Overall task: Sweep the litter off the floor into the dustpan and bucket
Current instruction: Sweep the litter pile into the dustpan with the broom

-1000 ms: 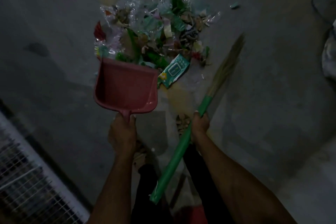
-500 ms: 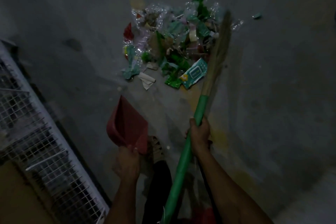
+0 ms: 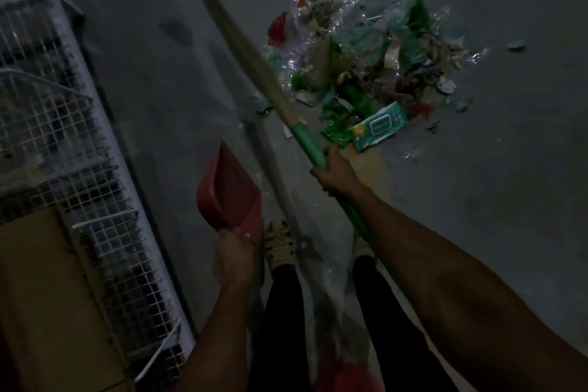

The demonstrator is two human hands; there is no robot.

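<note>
Litter (image 3: 366, 64) lies ahead of the right hand (image 3: 335, 173), which grips the broom (image 3: 305, 143); left hand (image 3: 234, 256) grips the dustpan (image 3: 227, 191), raised. Next, probably lower it beside the pile.

The floor (image 3: 477, 200) looked like bare concrete, matt grey and mottled, with a yellowish stain near the litter. The dustpan (image 3: 229, 191) was red plastic, smooth with a dull sheen. The broom (image 3: 302, 143) had a smooth green plastic-looking handle and a head of pale, dry straw-like bristles, blurred toward the tip. The litter pile (image 3: 366, 64) was mostly crinkled clear film that glinted, glossy green wrappers, a printed teal wipes packet (image 3: 380, 126) with a slick finish, and torn, matt scraps that looked like paper. At the left stood a white wire-mesh rack (image 3: 63, 137), seemingly coated metal, beside matt brown cardboard (image 3: 38, 296).
</note>
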